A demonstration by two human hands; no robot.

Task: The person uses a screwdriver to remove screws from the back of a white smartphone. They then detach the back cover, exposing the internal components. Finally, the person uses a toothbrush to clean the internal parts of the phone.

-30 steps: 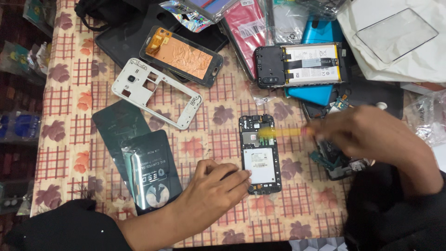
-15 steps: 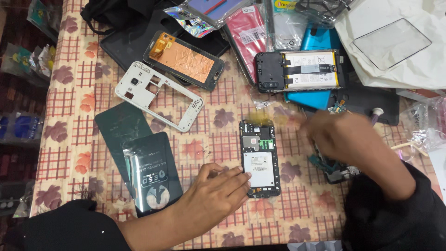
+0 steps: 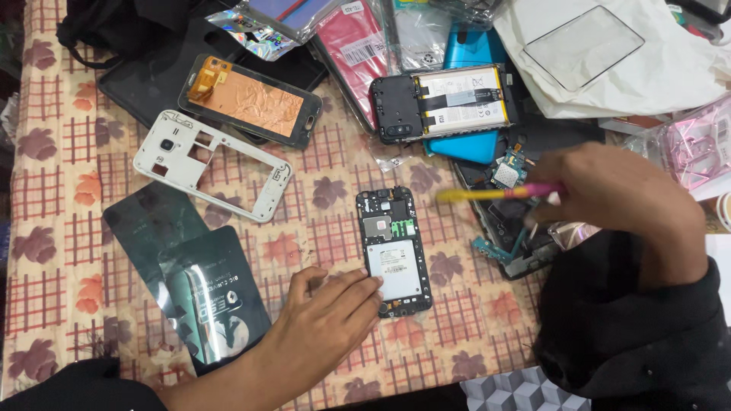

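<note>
Left hand (image 3: 324, 323): laid flat, grip released, fingertips touching the left edge of the opened black phone body with bare white battery (image 3: 394, 251), itself lying mid-table (image 3: 68, 129).

Right hand (image 3: 617, 202): right of the phone, grip clenched on a thin yellow-and-pink tool (image 3: 495, 193).

White plastic mid-frame (image 3: 209, 171): upper left of the phone, already removed.

Battery: judged not yet lifted out.

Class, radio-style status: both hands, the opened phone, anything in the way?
Left hand steadies opened phone at its lower edge. Right hand holds yellow-pink screwdriver, tip off the phone. Nothing lies between.
</note>
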